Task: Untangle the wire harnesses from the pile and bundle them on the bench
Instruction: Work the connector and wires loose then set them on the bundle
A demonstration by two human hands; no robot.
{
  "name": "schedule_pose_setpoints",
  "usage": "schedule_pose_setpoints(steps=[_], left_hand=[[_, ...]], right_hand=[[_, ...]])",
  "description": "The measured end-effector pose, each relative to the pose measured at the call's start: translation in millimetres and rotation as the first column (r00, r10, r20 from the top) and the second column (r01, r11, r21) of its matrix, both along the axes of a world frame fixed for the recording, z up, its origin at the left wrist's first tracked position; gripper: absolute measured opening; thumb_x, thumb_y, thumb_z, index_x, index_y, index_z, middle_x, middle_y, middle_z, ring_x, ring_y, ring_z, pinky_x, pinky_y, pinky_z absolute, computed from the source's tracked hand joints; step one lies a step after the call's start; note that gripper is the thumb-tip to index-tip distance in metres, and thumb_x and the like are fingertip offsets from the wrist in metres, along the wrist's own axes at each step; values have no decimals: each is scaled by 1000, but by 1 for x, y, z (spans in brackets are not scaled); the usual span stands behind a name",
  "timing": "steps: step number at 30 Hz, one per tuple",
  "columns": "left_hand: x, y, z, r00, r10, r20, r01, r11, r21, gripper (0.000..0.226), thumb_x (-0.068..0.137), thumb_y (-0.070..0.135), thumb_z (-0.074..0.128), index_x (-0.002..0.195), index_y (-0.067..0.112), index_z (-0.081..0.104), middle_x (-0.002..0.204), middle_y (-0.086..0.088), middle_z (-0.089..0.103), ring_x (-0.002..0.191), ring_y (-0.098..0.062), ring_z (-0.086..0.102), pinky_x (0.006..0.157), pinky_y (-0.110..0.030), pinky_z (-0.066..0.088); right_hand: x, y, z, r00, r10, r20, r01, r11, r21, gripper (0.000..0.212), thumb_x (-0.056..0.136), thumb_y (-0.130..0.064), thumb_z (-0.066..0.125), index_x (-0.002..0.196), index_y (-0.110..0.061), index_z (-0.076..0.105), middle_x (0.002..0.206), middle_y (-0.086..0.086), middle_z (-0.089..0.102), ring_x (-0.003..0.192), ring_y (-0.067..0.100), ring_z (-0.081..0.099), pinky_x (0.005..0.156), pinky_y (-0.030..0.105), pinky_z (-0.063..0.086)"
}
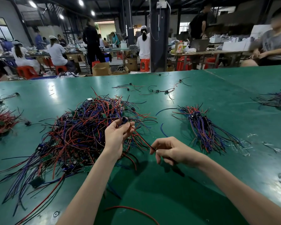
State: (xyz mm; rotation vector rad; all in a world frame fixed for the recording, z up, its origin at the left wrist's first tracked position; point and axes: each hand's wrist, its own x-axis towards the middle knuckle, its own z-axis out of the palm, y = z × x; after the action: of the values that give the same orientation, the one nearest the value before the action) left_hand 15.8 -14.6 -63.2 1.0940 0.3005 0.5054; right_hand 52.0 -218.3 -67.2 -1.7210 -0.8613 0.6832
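At the left edge of the glossy green bench (201,184) lies a mostly red heap of wires (0,122). Beside it, left of centre, spreads the big tangled pile (75,137) of red, blue and black wire harnesses. Over that pile's right side the left hand (116,135) is raised, thumb and fingers curled round the small dark connector block (125,120) of one harness. Its thin red and black leads (141,140) run down to the right hand (170,151), which pinches their free end between thumb and forefinger. Further right lies a combed bundle (201,125) of like harnesses. One harness looks mid-extraction; next, I judge, the leads need drawing clear of the tangle, then laying on that bundle.
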Motion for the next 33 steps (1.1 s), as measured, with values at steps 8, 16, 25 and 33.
schedule_pose_setpoints(steps=[8, 16, 25, 33], left_hand=[[-3, 0, 7, 999, -2, 32, 2, 1000, 3, 12, 91, -6, 55, 96, 5, 58, 75, -7, 74, 62, -12, 68, 55, -17, 54], [-5, 1, 6, 1000, 9, 30, -11, 999, 43, 12, 91, -5, 56, 98, 4, 58, 75, -6, 74, 61, -11, 67, 56, -17, 54], [-9, 0, 8, 999, 4, 39, -8, 995, 102, 11, 90, -4, 58, 94, 5, 60, 75, -7, 74, 62, -12, 67, 56, -18, 54], [-14, -6, 15, 995, -52, 85, 43, 994, 101, 11, 90, -3, 58, 98, 4, 60, 77, -7, 74, 65, -12, 68, 54, -16, 53]], right_hand=[[3, 2, 3, 999, -18, -46, 17, 1000, -14, 21, 89, 7, 43, 92, -5, 60, 64, 4, 65, 34, 10, 40, 34, 15, 25], [-1, 9, 2, 991, -68, -119, 66, 998, -21, 23, 84, 11, 36, 90, 2, 56, 55, 8, 57, 30, 10, 38, 31, 15, 23], [-5, 4, 1, 983, 118, -142, -114, 993, 32, 17, 94, 7, 41, 96, -4, 54, 62, 5, 58, 35, 7, 42, 34, 16, 29], [-2, -4, 9, 985, 117, -126, -129, 987, -93, 20, 91, -14, 51, 108, -6, 59, 97, 9, 71, 61, 19, 62, 49, 22, 46]])
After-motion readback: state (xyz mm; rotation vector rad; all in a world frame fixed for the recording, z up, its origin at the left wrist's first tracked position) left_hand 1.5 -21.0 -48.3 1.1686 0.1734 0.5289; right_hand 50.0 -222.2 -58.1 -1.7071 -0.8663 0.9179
